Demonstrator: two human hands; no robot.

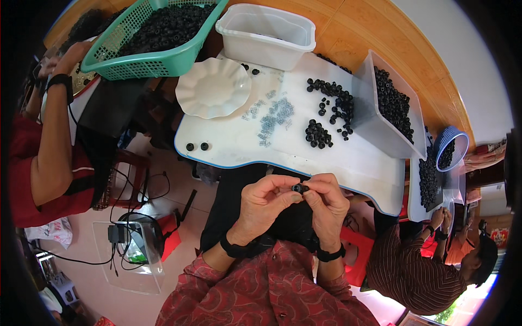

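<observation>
In front of my chest, just off the table's near edge, I hold a small black round part (299, 188) at my fingertips. My left hand (260, 205) pinches it from one side and my right hand (327, 205) from the other; the fingers cover some of it. On the white table (228, 144) ahead lie a patch of tiny clear pieces (274, 120) and, to its right, a cluster of black round parts (318, 135). Two similar black parts (204, 146) sit apart near the left front edge.
A scalloped white plate (213, 89), a white tub (263, 48) and a green basket (144, 69) of black parts stand at the back left. To the right are a translucent bin (375, 119) full of black parts and a blue basket (452, 136). Co-workers sit on both sides.
</observation>
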